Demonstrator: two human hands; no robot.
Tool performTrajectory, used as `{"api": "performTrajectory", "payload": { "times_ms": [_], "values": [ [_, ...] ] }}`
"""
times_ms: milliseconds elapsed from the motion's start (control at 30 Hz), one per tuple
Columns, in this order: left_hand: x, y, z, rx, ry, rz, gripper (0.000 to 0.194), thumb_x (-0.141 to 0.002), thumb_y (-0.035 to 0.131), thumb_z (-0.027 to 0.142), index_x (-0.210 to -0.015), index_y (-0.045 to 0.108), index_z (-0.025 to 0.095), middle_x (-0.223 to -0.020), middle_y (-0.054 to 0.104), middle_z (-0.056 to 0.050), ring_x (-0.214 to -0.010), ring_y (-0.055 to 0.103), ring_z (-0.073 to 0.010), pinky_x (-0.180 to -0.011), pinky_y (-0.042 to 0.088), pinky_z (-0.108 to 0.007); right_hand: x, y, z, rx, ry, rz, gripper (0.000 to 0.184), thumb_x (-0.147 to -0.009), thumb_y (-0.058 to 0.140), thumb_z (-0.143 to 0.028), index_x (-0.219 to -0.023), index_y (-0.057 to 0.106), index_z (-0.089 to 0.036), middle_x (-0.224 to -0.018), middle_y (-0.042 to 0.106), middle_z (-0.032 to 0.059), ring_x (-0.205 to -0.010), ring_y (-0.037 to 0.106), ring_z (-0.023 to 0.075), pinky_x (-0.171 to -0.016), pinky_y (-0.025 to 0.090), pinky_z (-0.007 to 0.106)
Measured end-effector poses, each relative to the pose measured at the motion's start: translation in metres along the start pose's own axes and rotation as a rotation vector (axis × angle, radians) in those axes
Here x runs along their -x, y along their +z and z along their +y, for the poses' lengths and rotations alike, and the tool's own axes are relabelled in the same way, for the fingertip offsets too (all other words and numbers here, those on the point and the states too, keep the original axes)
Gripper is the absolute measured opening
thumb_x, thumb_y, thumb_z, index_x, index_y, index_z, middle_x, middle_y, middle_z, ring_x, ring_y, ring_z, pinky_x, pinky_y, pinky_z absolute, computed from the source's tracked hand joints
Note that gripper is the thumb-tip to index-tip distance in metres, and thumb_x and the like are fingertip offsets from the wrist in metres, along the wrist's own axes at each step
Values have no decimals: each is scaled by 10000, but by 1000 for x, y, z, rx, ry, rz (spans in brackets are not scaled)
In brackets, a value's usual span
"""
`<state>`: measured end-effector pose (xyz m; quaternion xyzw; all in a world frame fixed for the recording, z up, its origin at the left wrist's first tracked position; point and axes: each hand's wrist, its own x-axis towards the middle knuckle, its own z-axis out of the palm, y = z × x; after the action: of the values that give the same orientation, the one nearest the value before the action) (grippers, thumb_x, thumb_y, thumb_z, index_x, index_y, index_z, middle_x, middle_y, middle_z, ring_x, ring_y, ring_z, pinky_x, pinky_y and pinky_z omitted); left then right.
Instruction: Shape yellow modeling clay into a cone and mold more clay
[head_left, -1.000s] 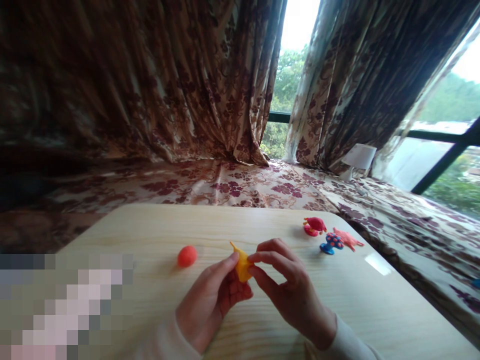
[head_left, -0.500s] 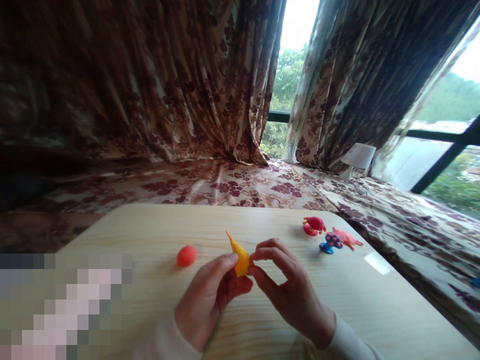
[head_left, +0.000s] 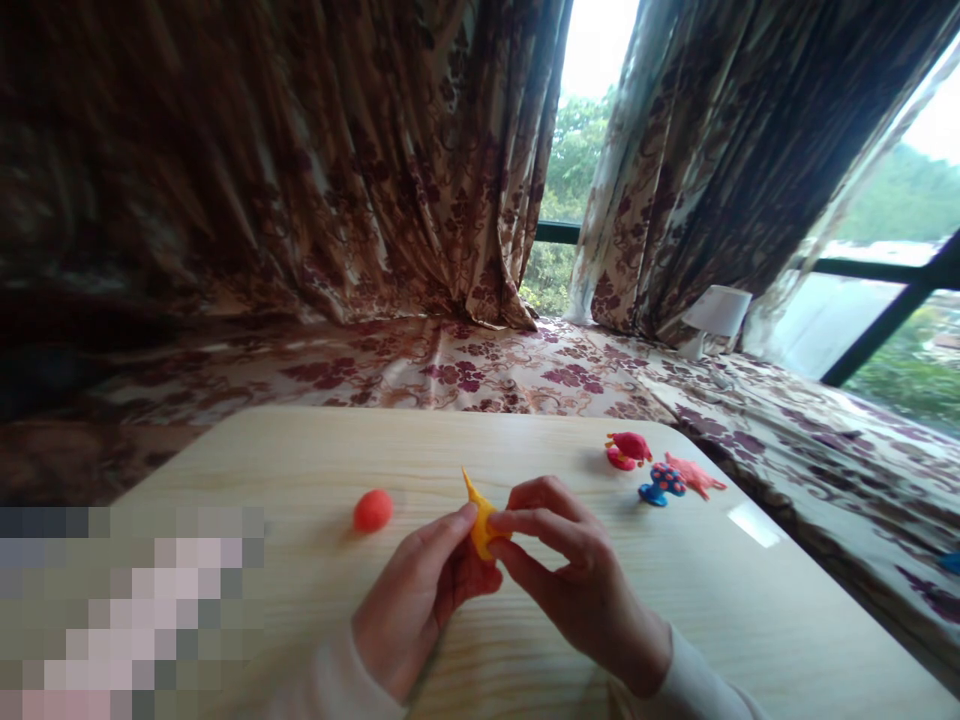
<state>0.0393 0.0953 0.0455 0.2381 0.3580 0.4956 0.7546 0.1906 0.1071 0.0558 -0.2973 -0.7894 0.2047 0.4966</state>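
Observation:
A yellow piece of modelling clay (head_left: 482, 524), drawn out to a thin point at its upper end, is held above the table between both hands. My left hand (head_left: 420, 580) is closed on its left side, thumb on top and fingers curled beneath. The thumb and fingers of my right hand (head_left: 577, 580) pinch its right side. To the left of my hands an orange-red clay ball (head_left: 373, 511) rests on the table, apart from them. The underside of the yellow clay is hidden by my fingers.
On the pale wooden table (head_left: 315, 450), at the far right, stand a red clay figure (head_left: 630, 447), a blue mushroom shape with pink dots (head_left: 664, 484) and a flat pink clay figure (head_left: 697, 475). Beyond are flowered curtains (head_left: 420, 180) and a white lamp (head_left: 718, 311).
The yellow clay's tip has swung up and left, then back to the right and more upright. My right fingers now reach further over its right side; my left hand has barely moved.

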Motion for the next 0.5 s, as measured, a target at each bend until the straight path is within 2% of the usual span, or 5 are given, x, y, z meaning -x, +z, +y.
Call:
{"api": "performTrajectory", "payload": {
  "times_ms": [167, 333, 500],
  "values": [
    [2, 2, 0, -11, -17, 46, 226, -728, 720, 324, -791, 688, 109, -695, 649, -30, -571, 574, -82, -562, 511, -182, -2, -1, -3, -2, 21, -31, 146, -846, 597, -132, -875, 706, -224, -815, 595, 40, -775, 563, 168, -697, 479, 304],
    [1, 2, 0, -29, -11, 49, 265, -702, 742, 351, -789, 692, 107, -689, 645, -27, -572, 577, -85, -553, 506, -182, -2, -3, -2, -43, 49, 5, 173, -875, 548, -125, -921, 690, -212, -857, 598, 50, -802, 577, 161, -706, 488, 286],
    [1, 2, 0, -40, 2, 23, 322, -656, 767, 407, -759, 676, 116, -655, 631, -8, -548, 562, -73, -545, 494, -173, -1, 0, -3, -17, 21, -13, 156, -824, 617, -118, -944, 673, -200, -874, 595, 52, -825, 578, 168, -733, 490, 295]
  ]
}}
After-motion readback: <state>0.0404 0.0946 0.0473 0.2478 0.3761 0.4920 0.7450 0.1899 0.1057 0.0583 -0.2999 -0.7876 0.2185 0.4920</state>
